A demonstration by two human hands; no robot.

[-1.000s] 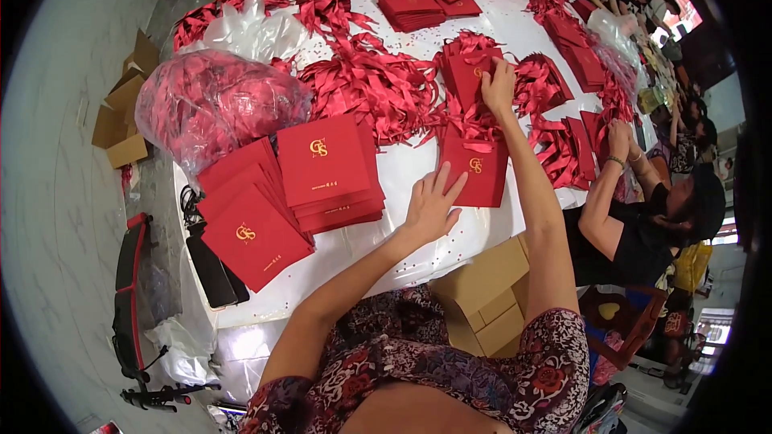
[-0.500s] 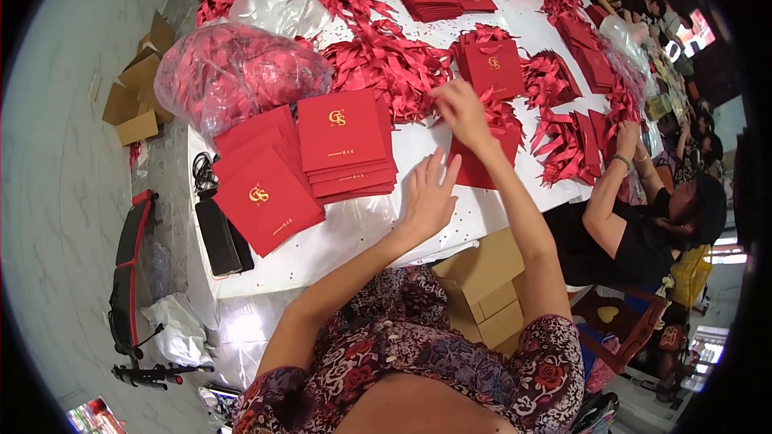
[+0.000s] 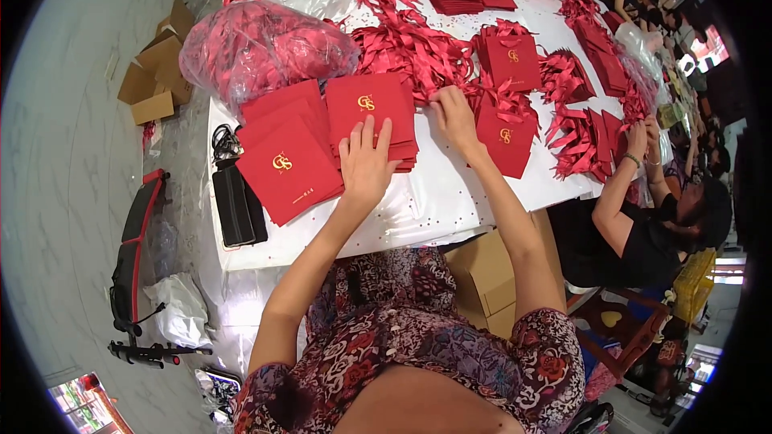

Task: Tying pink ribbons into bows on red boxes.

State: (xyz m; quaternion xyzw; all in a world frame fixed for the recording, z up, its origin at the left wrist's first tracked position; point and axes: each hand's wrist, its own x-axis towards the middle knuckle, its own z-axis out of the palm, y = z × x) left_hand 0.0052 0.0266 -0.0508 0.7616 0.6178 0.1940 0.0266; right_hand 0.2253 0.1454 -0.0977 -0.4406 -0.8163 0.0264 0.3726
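Note:
My left hand [image 3: 367,162] lies with its fingers spread on the right stack of flat red paper gift bags [image 3: 386,90], which bear a gold emblem. A second, fanned stack of red bags [image 3: 281,185] overlaps it on the left. Beyond the stacks is a loose heap of red ribbons [image 3: 418,52]. At the heap's near edge my right hand [image 3: 457,122] is closed, its fingertips bent down onto ribbon ends. Right of that hand, a red bag with ribbon handles [image 3: 505,141] lies on the white-covered table.
A clear plastic sack of red ribbons [image 3: 265,48] stands at the table's left. A black case [image 3: 235,205] lies by the left edge. Another ribboned bag stack [image 3: 511,60] stands farther right. A co-worker in black [image 3: 635,225] works at the right side. Cardboard boxes [image 3: 482,273] stand below the table edge.
My left hand has moved left and onto the right bag stack. My right hand has come down to the ribbon heap's edge, uncovering the handled bag. The whole view has shifted slightly.

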